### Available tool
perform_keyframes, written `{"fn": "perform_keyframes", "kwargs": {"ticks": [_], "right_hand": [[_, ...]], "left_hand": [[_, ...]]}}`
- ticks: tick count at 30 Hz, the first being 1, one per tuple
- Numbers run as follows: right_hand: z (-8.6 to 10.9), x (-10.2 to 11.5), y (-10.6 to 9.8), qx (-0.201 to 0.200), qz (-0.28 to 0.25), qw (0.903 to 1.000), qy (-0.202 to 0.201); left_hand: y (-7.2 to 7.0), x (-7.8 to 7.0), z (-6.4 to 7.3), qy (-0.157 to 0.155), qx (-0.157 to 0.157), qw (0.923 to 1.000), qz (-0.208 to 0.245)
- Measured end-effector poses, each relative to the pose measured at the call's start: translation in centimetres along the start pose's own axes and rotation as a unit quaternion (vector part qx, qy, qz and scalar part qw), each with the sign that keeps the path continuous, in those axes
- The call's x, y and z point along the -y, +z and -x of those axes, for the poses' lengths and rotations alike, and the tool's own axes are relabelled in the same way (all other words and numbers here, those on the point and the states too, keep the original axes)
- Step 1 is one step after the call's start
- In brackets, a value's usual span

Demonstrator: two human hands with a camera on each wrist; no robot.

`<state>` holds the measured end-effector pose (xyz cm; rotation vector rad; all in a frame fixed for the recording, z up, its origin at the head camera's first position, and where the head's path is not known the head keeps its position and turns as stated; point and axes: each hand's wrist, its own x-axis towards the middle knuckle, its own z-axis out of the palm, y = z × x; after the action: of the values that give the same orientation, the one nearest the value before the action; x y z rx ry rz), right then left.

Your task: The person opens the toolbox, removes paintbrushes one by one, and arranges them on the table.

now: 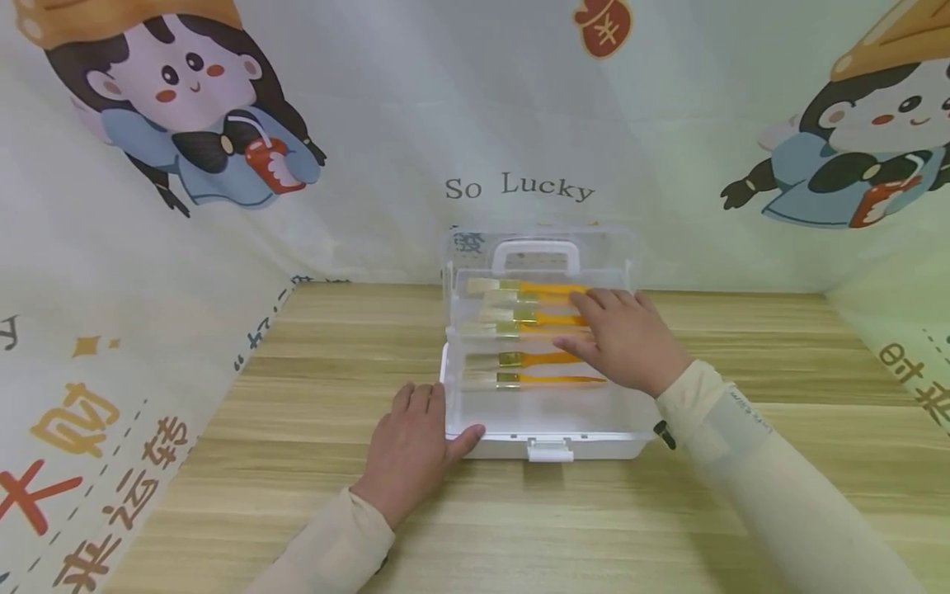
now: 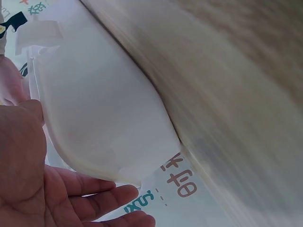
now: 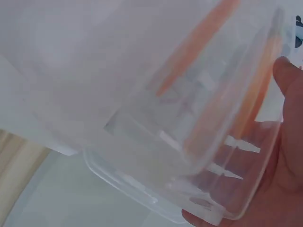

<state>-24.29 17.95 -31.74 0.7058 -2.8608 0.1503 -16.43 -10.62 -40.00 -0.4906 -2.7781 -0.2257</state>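
Note:
A white box (image 1: 482,450) with a raised clear lid (image 1: 467,252) stands on the table. Several flat paintbrushes (image 1: 512,360) with orange handles and pale bristles lie inside, bristles to the left. My left hand (image 1: 411,450) holds the box's front left corner, thumb over the rim and fingers along the side; the left wrist view shows its fingertips beside the white wall. At the right end of the brushes, my right hand (image 1: 631,338) grips the edge of a clear plastic tray (image 3: 175,165). Its thumb lies close to an orange handle, and the palm shows through the plastic.
Wood-grain table (image 1: 312,355) extends around the box. A printed cloth (image 1: 386,107) hangs behind and along both sides, close behind the lid. A white latch (image 1: 551,450) projects from the box's front, and a white handle (image 1: 536,247) shows at the lid.

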Motion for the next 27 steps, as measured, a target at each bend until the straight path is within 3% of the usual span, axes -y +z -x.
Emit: {"fn": "perform_keyframes", "kwargs": {"ticks": [11, 16, 24, 27], "right_hand": [[-2.0, -0.8, -1.5, 0.06, -0.051, 0.9969, 0.004], [-3.4, -1.4, -1.7, 0.089, -0.067, 0.9937, 0.004], [-4.3, -2.1, -1.1, 0.093, -0.063, 0.9936, -0.007], [-4.3, -2.4, -0.4, 0.116, -0.06, 0.9914, 0.006]], "left_hand": [[-0.2, -0.1, -0.2, 0.002, 0.004, 1.0, 0.007], [-0.3, 0.0, -0.3, -0.013, 0.023, 0.9995, 0.016], [-0.3, 0.1, -0.2, -0.024, 0.037, 0.9987, 0.025], [-0.2, 0.1, -0.2, -0.021, 0.031, 0.999, 0.025]]}}
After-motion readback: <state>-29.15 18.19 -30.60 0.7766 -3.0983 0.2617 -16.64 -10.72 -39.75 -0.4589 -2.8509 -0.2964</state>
